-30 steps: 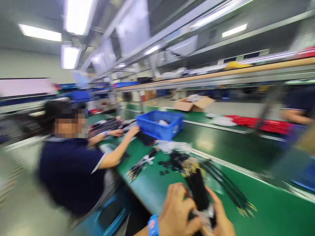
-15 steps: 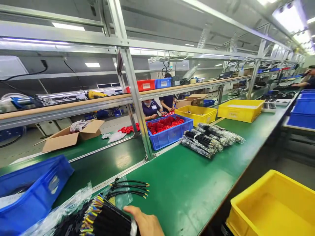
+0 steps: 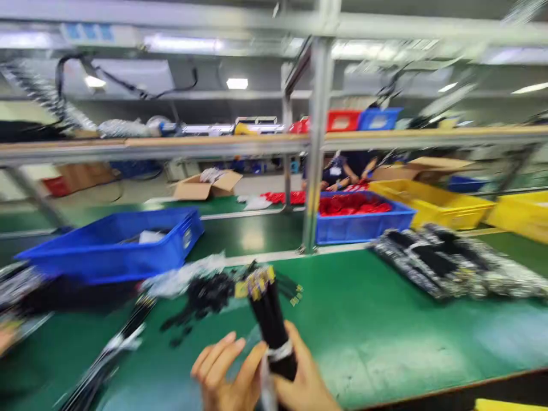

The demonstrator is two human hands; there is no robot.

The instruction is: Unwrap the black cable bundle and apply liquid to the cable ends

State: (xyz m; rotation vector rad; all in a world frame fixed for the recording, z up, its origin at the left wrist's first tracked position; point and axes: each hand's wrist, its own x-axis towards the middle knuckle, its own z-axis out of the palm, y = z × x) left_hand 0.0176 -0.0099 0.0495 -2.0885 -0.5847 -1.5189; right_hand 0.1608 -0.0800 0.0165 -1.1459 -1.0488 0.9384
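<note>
No text can be read; pale labels (image 3: 341, 124) on the red bin (image 3: 345, 115) and small blue bin (image 3: 380, 119), upper right of the frame, and the large blue crate (image 3: 107, 262), left, are blurred.

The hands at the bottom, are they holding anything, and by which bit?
A black cable bundle: the right hand holds its lower part, by the white band. Whether the left hand grips too is unclear.

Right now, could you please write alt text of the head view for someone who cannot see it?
A person's right hand grips a bundle of black cables over a green table, the left hand at the bundle's pale wrap. Behind are two large blue bins, the right one holding red pieces; more cable bundles lie at right.
</note>
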